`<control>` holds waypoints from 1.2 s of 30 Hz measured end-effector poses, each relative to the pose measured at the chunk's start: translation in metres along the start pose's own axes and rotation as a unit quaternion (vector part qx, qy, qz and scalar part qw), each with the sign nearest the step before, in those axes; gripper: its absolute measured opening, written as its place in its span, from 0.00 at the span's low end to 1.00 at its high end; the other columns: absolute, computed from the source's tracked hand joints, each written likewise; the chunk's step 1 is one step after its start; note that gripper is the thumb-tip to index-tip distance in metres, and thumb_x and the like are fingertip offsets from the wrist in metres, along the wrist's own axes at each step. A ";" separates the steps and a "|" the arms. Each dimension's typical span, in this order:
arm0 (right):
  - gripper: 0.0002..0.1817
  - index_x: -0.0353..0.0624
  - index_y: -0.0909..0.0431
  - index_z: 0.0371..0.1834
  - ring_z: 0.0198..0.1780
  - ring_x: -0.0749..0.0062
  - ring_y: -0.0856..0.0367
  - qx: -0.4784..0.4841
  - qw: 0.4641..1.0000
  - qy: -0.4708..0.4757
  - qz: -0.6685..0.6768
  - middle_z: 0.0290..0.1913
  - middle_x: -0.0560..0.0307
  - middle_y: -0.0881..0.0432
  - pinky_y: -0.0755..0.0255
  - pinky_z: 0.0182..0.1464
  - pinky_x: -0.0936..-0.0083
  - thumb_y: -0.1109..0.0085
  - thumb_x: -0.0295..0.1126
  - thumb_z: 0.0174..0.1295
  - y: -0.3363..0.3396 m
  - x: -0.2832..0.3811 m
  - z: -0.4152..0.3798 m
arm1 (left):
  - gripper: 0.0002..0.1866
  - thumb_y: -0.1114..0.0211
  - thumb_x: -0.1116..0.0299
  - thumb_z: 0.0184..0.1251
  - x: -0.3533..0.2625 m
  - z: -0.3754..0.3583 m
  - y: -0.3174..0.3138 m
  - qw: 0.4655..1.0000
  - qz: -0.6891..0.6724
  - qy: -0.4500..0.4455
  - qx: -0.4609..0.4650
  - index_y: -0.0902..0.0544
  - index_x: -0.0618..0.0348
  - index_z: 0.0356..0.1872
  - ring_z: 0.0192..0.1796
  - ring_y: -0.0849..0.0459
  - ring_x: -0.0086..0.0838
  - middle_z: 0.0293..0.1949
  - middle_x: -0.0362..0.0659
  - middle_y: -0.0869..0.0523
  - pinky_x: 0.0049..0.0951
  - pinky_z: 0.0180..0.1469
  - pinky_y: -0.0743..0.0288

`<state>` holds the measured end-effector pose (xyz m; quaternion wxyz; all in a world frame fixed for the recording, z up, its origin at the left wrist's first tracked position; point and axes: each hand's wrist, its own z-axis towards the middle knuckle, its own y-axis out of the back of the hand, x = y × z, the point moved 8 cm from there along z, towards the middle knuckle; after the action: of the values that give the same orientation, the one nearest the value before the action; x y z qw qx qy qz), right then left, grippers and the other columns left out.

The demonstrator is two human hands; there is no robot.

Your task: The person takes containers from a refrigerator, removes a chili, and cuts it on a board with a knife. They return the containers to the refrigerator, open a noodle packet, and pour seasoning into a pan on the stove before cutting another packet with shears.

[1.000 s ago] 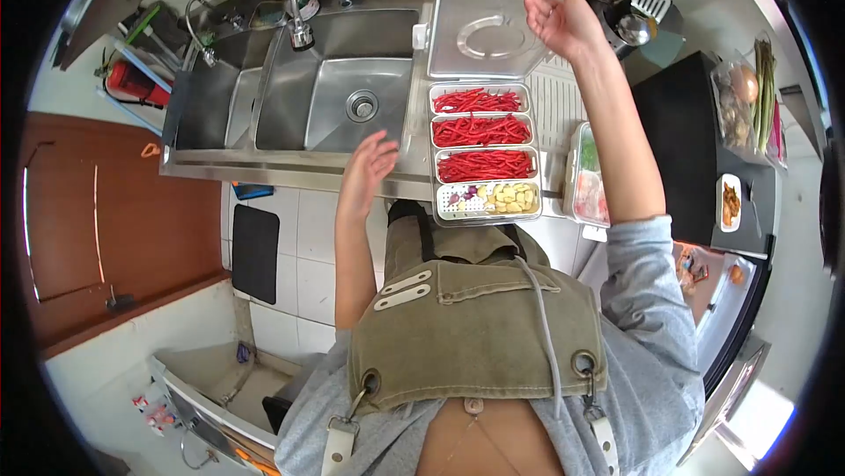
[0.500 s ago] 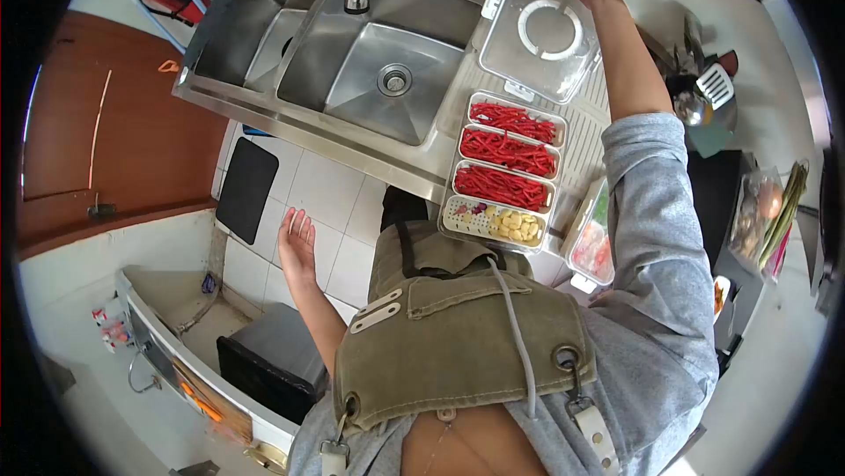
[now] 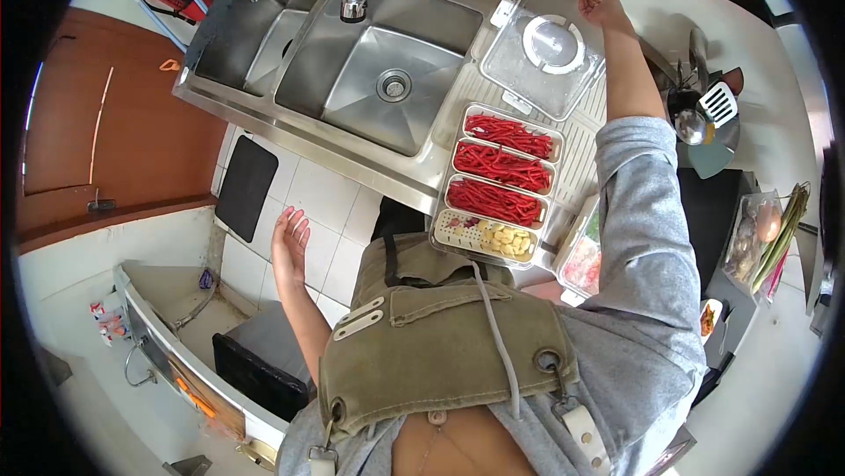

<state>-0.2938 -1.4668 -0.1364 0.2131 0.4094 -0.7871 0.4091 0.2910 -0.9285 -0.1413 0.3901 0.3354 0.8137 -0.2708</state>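
Note:
My left hand (image 3: 291, 240) is open, palm up, over the floor and holds nothing. At the upper right my right hand (image 3: 602, 9) has its fingers apart beside the far right corner of a clear plastic lid (image 3: 528, 62); whether it touches the lid I cannot tell. The lid lies on the ribbed drainboard (image 3: 576, 137), with white latches on its edges. Nearer my body stands a clear container (image 3: 437, 247) with a row of white baskets. Three baskets hold red chillies (image 3: 502, 168); the nearest holds peeled garlic cloves (image 3: 506, 238) and small reddish pieces.
Left of the drainboard is a steel sink (image 3: 378, 88) with a faucet (image 3: 353, 7). Another clear box (image 3: 581, 265) lies partly under my right sleeve. Utensils (image 3: 704, 115) hang at the right. A black mat (image 3: 247, 187) and a dark bin (image 3: 264, 370) are at the left.
The lid sits slightly lower in view, and the fingers of my right hand are more spread beside its corner. My left hand stays open. The whole view has shifted slightly.

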 end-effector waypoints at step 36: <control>0.08 0.40 0.19 0.32 0.34 0.61 0.19 0.121 0.715 0.188 -0.662 0.30 0.48 0.19 0.26 0.38 0.71 0.42 0.22 0.46 0.027 -0.238 -0.286 | 0.22 0.50 0.58 0.68 0.022 -0.010 -0.012 0.999 0.029 0.001 0.019 0.30 0.59 0.57 0.50 0.26 0.28 0.51 0.45 0.23 0.27 0.54 0.33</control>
<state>-0.1792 -1.1117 -0.1448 0.5218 0.7630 -0.2022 0.3236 0.2673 -0.9217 -0.1519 0.3904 0.3661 0.7990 -0.2742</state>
